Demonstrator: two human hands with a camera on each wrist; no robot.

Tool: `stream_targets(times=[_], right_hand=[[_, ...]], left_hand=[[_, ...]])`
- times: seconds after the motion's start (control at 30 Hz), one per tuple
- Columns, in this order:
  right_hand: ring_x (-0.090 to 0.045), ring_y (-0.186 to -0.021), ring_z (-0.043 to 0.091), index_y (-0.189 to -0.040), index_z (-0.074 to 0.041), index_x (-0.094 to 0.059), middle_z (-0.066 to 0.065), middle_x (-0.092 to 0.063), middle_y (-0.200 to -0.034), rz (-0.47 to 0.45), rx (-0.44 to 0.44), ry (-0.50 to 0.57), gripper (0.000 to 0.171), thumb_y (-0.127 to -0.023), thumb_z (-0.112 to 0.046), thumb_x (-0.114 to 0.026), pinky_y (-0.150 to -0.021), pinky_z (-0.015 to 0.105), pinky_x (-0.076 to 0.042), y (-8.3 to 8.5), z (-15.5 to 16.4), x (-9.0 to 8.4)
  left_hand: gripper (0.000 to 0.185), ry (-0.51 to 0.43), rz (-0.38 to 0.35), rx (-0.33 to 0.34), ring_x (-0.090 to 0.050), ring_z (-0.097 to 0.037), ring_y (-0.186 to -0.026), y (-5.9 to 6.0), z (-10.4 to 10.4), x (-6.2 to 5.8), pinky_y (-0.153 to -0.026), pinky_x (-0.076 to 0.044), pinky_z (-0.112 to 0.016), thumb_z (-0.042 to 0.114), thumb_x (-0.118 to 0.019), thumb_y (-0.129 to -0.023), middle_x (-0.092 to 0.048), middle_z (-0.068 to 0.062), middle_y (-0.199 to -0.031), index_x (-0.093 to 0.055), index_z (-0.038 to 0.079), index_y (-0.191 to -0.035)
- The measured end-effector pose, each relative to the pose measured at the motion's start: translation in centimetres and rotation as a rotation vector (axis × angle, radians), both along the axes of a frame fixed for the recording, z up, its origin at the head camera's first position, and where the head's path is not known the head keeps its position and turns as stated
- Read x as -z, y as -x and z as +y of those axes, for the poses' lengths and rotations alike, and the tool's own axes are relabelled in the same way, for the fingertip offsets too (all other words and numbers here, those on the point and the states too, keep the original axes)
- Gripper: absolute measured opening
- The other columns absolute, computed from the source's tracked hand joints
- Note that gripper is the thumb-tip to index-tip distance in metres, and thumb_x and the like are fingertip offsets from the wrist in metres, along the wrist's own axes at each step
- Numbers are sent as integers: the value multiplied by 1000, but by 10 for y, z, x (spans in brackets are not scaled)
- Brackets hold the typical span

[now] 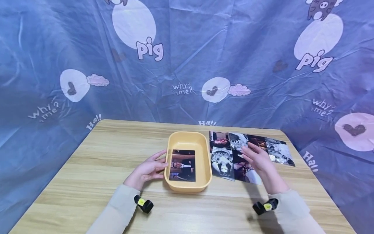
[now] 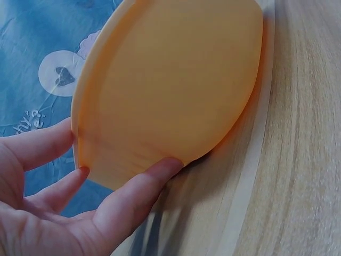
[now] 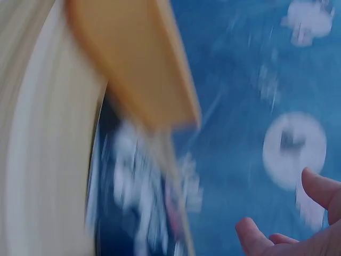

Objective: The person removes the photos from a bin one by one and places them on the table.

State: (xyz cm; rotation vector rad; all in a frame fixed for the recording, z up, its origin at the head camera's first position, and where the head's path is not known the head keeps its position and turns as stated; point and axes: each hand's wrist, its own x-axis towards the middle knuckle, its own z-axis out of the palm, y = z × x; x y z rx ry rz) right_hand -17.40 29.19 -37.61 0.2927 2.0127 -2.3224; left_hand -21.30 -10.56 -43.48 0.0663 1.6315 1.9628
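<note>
A yellow tray (image 1: 204, 156) stands mid-table with one dark photo (image 1: 182, 165) lying flat in it. My left hand (image 1: 159, 165) rests against the tray's left outer wall (image 2: 170, 90); thumb (image 2: 141, 189) and fingers (image 2: 45, 144) lie nearly straight on it, not curled round it. Several overlapping photos (image 1: 222, 159) are spread on the table just right of the tray. My right hand (image 1: 248, 155) hovers open over them with fingers spread and holds nothing. The right wrist view is blurred and shows loose fingers (image 3: 319, 192) beside the tray (image 3: 133, 64).
The wooden table (image 1: 102, 169) has bare board on the left and along the front edge. A blue printed cloth (image 1: 187, 65) hangs behind and round the sides. A small black-and-yellow camera sits on each wrist (image 1: 143, 204).
</note>
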Motion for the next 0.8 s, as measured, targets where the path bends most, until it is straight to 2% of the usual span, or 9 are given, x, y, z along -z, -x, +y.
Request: stream_targets(times=[0.1,0.17,0.23,0.37,0.57,0.7,0.8], right_hand=[[-62,-92,-3,-152,6,-7,9,-58,-124,-5,-16,26,71,-97,-4,-52,-102,18,-46,6,-37,-9],[-61,-102,3,-152,5,-11,21,-43,-142,-17,-47,18,69,-97,-3,-52,-104,20,-45,9,-61,-13],[-59,-115,15,-151,5,-16,26,-28,-153,-32,-74,7,66,-96,-3,-53,-106,23,-44,13,-83,-13],[-40,-135,36,-149,8,-21,30,-30,-150,-47,-125,-3,63,-95,-2,-53,-112,32,-39,16,-120,-6],[-33,-138,43,-144,17,-24,35,-30,-148,-98,-150,1,61,-94,-1,-54,-118,45,-29,14,-156,13],[-29,-140,41,-145,16,-22,34,-28,-150,-149,-146,-14,65,-93,-3,-56,-119,47,-26,13,-169,22],[-19,-144,42,-145,16,-20,33,-22,-153,-179,-131,-13,69,-91,-4,-58,-121,54,-18,15,-173,30]], left_hand=[[75,9,6,-3,-52,-39,-126,0,1,1,-98,-48,-58,2,-56,-92,-24,-27,-155,-17,12,-155],[76,7,7,-6,-51,-39,-127,0,1,1,-98,-48,-59,1,-56,-91,-23,-27,-155,-17,12,-155],[75,3,6,-11,-51,-39,-126,0,1,1,-97,-48,-59,0,-55,-91,-23,-28,-155,-17,12,-155],[75,-5,2,-19,-52,-39,-126,0,0,1,-96,-50,-56,-1,-55,-91,-23,-28,-155,-17,12,-155],[75,2,-6,-29,-53,-39,-125,0,1,1,-93,-53,-53,-1,-55,-91,-24,-27,-154,-18,12,-155],[74,6,-6,-33,-53,-39,-125,0,1,0,-93,-53,-54,-1,-55,-91,-25,-28,-154,-18,12,-155],[75,7,-6,-32,-53,-39,-124,-1,1,-1,-94,-52,-54,-1,-55,-91,-24,-27,-154,-18,13,-155]])
